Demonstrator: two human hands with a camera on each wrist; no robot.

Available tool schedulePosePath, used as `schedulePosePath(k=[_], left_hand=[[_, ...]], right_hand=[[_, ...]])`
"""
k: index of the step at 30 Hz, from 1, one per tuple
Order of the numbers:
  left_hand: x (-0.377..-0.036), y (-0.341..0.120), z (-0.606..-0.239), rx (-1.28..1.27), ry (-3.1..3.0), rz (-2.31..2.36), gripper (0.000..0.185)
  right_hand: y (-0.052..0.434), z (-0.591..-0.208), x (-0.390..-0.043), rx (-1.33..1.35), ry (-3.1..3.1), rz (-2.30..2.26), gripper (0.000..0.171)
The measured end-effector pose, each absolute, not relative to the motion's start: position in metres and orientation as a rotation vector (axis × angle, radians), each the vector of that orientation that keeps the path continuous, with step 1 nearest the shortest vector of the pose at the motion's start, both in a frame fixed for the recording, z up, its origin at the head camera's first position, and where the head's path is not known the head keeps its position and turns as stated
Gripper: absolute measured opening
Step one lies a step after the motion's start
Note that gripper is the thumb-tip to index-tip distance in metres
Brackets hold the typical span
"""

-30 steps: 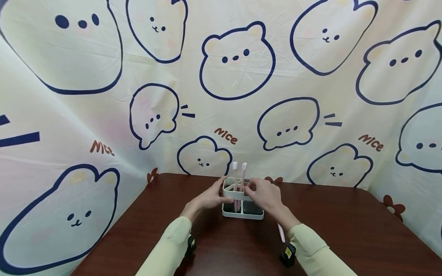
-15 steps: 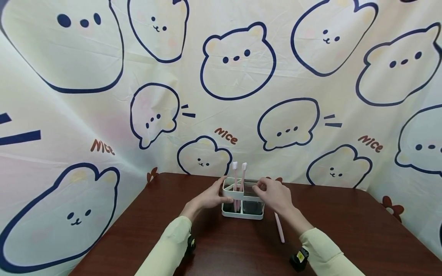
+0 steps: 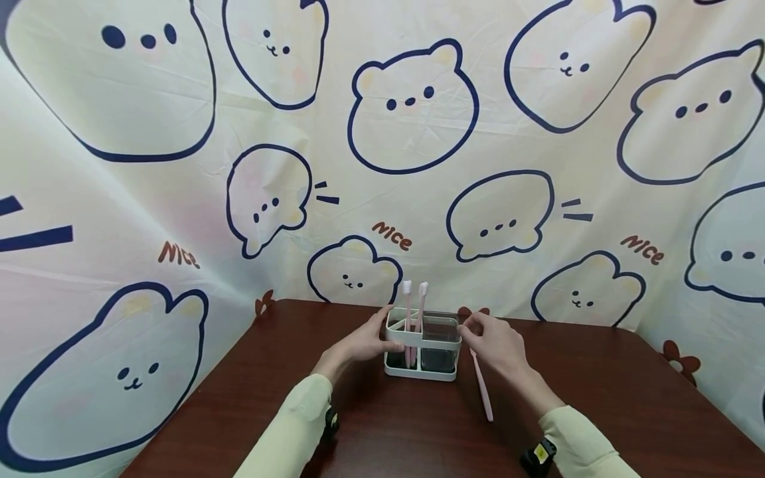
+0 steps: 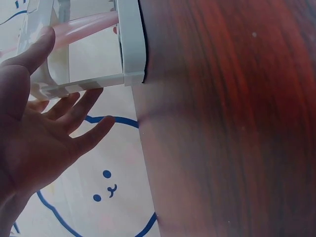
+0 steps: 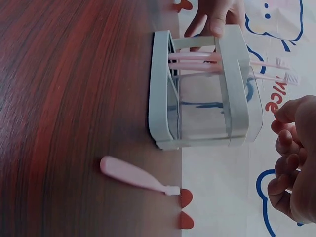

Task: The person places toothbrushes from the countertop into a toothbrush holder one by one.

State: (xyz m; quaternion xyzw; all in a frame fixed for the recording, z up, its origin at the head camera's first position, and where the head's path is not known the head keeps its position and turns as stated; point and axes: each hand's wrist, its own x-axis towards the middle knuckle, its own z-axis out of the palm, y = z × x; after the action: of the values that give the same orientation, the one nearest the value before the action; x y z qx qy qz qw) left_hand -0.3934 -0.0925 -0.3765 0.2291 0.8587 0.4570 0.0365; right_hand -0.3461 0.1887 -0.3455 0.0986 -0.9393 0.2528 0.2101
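A pale grey toothbrush holder (image 3: 445, 373) with clear walls stands on the dark wood table (image 3: 597, 398). Two pink toothbrushes (image 3: 408, 312) stand upright in its left compartment. My left hand (image 3: 382, 332) rests against the holder's left end, fingers straight, with the thumb on the front rim; in the left wrist view the left hand (image 4: 44, 138) lies spread beside the holder (image 4: 131, 44). My right hand (image 3: 478, 335) hovers by the holder's right end, fingers loosely curled and holding nothing. A third pink toothbrush (image 3: 481, 390) lies flat on the table under it. In the right wrist view that toothbrush (image 5: 133, 176) lies beside the holder (image 5: 160, 98).
A cream cloth with blue bear outlines (image 3: 412, 106) hangs right behind the table and wraps both sides. The table's back edge runs just behind the holder. Bare wood stretches left, right and in front of the holder.
My right hand has drawn away to the right, from over the holder's top to beside its right end. The toothbrush lying on the table now shows fully. The left hand has stayed put.
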Motion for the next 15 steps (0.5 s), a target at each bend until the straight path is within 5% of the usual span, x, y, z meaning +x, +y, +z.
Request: schedulePosePath(k=[15], left_hand=[[-0.392,-0.094,-0.376,0.701,2.647,1.381,0.09]], right_hand=[[0.214,-0.366,-0.35,0.241,-2.72,0.693,0.018]])
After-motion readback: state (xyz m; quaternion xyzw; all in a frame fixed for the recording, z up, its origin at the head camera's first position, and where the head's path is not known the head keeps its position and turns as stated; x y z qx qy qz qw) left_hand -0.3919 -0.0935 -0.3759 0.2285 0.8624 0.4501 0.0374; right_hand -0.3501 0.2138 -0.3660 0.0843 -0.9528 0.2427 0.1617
